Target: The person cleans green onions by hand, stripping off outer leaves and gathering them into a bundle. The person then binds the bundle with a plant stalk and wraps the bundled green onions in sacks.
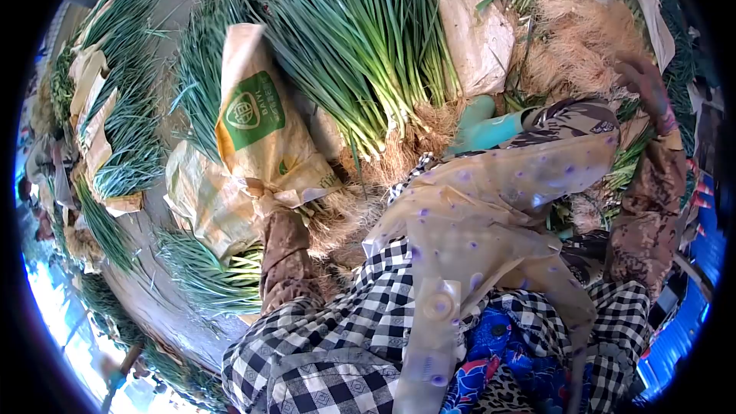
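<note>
At the left of centre, my left hand [261, 196] is closed on a cream plastic sack [264, 130] with a green printed patch. Part of the hand is hidden by the sack's folds. My right hand [648, 90], gloved and a little blurred, is raised at the right with its fingers apart and nothing seen in it. It is beside a heap of pale, stringy roots [575, 34]. Between the hands, a large bundle of green onions [368, 38] lies with its leaves pointing away and its roots [406, 146] towards me.
A teal boot [479, 129] is right of the onion roots. More onions [211, 272] lie at the lower left, and a long row of them [130, 123] stretches along the far left. A pale sheet [479, 31] lies behind the boot. Plastic with purple dots [491, 199] covers my legs.
</note>
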`<action>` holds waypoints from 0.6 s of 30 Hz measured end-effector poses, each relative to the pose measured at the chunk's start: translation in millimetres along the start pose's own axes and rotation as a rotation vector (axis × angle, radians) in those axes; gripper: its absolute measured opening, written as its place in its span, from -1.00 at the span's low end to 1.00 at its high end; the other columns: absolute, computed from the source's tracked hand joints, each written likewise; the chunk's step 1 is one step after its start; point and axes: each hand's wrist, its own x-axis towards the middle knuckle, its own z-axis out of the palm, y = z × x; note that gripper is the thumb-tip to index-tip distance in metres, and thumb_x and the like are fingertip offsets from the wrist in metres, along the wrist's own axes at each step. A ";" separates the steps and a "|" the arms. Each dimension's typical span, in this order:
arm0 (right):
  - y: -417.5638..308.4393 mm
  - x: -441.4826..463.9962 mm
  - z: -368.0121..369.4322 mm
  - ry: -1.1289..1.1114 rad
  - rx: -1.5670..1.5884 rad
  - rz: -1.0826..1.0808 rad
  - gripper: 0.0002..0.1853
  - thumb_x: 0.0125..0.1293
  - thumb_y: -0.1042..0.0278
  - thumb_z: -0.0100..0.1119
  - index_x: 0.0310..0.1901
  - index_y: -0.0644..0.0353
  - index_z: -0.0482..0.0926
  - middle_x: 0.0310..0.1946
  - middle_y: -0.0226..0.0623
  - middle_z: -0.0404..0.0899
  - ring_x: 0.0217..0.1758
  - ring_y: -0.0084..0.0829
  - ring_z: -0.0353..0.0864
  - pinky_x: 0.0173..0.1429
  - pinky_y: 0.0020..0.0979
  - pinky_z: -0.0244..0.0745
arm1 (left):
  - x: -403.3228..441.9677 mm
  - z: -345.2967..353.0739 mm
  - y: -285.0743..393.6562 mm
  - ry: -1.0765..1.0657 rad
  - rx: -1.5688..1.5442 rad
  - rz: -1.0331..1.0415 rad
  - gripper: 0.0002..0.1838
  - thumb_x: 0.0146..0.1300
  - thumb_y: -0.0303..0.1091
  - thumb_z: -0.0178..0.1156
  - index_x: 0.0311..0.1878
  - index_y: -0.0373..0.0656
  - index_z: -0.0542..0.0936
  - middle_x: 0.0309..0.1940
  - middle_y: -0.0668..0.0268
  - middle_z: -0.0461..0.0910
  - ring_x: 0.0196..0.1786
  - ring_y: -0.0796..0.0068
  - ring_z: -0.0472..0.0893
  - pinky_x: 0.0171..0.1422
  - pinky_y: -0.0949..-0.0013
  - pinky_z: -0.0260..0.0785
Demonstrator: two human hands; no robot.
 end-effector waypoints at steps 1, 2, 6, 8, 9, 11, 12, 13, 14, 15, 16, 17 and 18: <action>3.6 0.9 -4.4 0.027 0.016 0.008 -0.55 0.14 0.14 0.08 0.02 0.25 0.43 -0.32 -0.45 0.51 -0.42 -0.65 0.42 -0.35 -0.63 0.25 | -1.7 -5.7 -18.0 0.004 0.020 -0.048 0.02 -0.04 0.02 0.23 0.27 -0.30 -0.17 0.19 -0.05 0.03 0.20 0.19 0.12 0.22 0.25 0.11; 5.8 3.4 -10.7 0.003 0.024 -0.022 -0.53 0.15 0.14 0.07 0.04 0.25 0.41 -0.30 -0.46 0.50 -0.41 -0.65 0.41 -0.34 -0.63 0.24 | -4.0 -7.6 -29.3 0.004 0.039 -0.079 0.00 -0.04 0.01 0.23 0.26 -0.30 -0.16 0.18 -0.05 0.04 0.19 0.19 0.13 0.21 0.25 0.12; -8.1 7.1 -29.1 0.081 -0.097 -0.087 -0.54 0.18 0.11 0.05 0.04 0.22 0.41 -0.31 -0.47 0.48 -0.40 -0.66 0.39 -0.34 -0.61 0.24 | -15.6 -4.2 -55.4 -0.011 0.072 -0.152 -0.05 -0.03 -0.02 0.22 0.25 -0.30 -0.11 0.14 -0.04 0.09 0.14 0.19 0.18 0.18 0.26 0.15; -14.3 7.1 -36.7 0.102 -0.202 -0.129 -0.57 0.21 0.12 0.02 0.04 0.20 0.41 -0.32 -0.51 0.47 -0.40 -0.67 0.38 -0.36 -0.61 0.23 | -19.3 -0.3 -61.3 -0.019 0.083 -0.163 -0.08 -0.02 -0.04 0.21 0.24 -0.30 -0.09 0.13 -0.04 0.12 0.11 0.19 0.20 0.16 0.26 0.17; -16.7 2.8 -39.0 0.120 -0.148 -0.184 -0.59 0.23 0.13 0.01 0.02 0.21 0.42 -0.33 -0.52 0.47 -0.39 -0.68 0.39 -0.34 -0.61 0.23 | -20.0 1.2 -63.1 -0.017 0.086 -0.167 -0.09 -0.02 -0.05 0.21 0.24 -0.30 -0.08 0.12 -0.04 0.13 0.10 0.19 0.21 0.15 0.26 0.18; -18.1 4.0 -48.0 0.142 -0.156 -0.165 -0.57 0.18 0.17 0.01 0.04 0.21 0.43 -0.34 -0.44 0.44 -0.38 -0.63 0.37 -0.31 -0.60 0.26 | -23.9 6.7 -65.5 -0.017 0.086 -0.169 -0.12 -0.02 -0.07 0.21 0.23 -0.30 -0.06 0.10 -0.03 0.15 0.07 0.20 0.23 0.13 0.27 0.19; -15.6 5.3 -56.4 0.130 -0.122 -0.160 -0.60 0.19 0.21 0.01 0.04 0.20 0.43 -0.35 -0.45 0.45 -0.39 -0.65 0.37 -0.33 -0.61 0.27 | -25.6 8.2 -65.3 -0.019 0.086 -0.166 -0.13 -0.01 -0.08 0.20 0.22 -0.30 -0.04 0.09 -0.03 0.17 0.06 0.20 0.25 0.12 0.27 0.20; -16.2 1.2 -64.3 0.117 -0.091 -0.154 -0.62 0.20 0.25 0.00 0.03 0.20 0.43 -0.36 -0.47 0.46 -0.39 -0.66 0.38 -0.34 -0.63 0.28 | -26.9 12.8 -62.2 -0.023 0.093 -0.154 -0.14 -0.01 -0.09 0.20 0.22 -0.29 -0.03 0.08 -0.03 0.18 0.05 0.20 0.26 0.11 0.27 0.21; -40.2 -16.9 -62.5 0.134 0.006 -0.071 -0.69 0.15 0.37 0.12 -0.10 0.39 0.48 -0.29 -0.18 0.57 -0.40 -0.42 0.58 -0.37 -0.56 0.44 | -26.2 11.0 -67.1 -0.020 0.086 -0.161 -0.16 -0.01 -0.10 0.20 0.22 -0.29 -0.02 0.07 -0.03 0.19 0.04 0.20 0.27 0.10 0.27 0.22; -19.6 -5.4 -78.8 0.135 0.052 -0.136 -0.67 0.12 0.35 0.18 -0.12 0.38 0.49 -0.34 -0.21 0.57 -0.40 -0.43 0.59 -0.35 -0.56 0.49 | -27.0 12.7 -69.0 -0.020 0.082 -0.160 -0.17 0.00 -0.10 0.20 0.21 -0.29 -0.01 0.06 -0.02 0.20 0.03 0.20 0.28 0.09 0.27 0.22; -16.7 -12.7 -87.0 0.163 -0.006 -0.134 -0.65 0.13 0.32 0.18 -0.10 0.38 0.47 -0.32 -0.20 0.57 -0.39 -0.43 0.59 -0.39 -0.59 0.44 | -24.3 12.7 -70.4 -0.014 0.080 -0.153 -0.18 0.00 -0.11 0.19 0.21 -0.29 0.00 0.05 -0.02 0.22 0.01 0.20 0.29 0.08 0.28 0.23; -14.5 -22.4 -95.2 0.194 -0.065 -0.128 -0.62 0.14 0.29 0.18 -0.09 0.38 0.46 -0.30 -0.18 0.56 -0.38 -0.43 0.59 -0.43 -0.62 0.38 | -22.4 15.7 -70.4 -0.015 0.082 -0.134 -0.19 0.00 -0.12 0.19 0.20 -0.29 0.01 0.04 -0.02 0.23 0.00 0.20 0.30 0.07 0.28 0.24; 1.9 -23.0 -100.4 0.179 -0.087 -0.104 -0.64 0.16 0.27 0.13 -0.06 0.32 0.45 -0.33 -0.29 0.54 -0.39 -0.52 0.53 -0.40 -0.63 0.36 | -21.7 17.9 -71.1 -0.013 0.084 -0.131 -0.21 0.00 -0.13 0.19 0.20 -0.29 0.03 0.03 -0.02 0.24 -0.01 0.20 0.31 0.06 0.28 0.25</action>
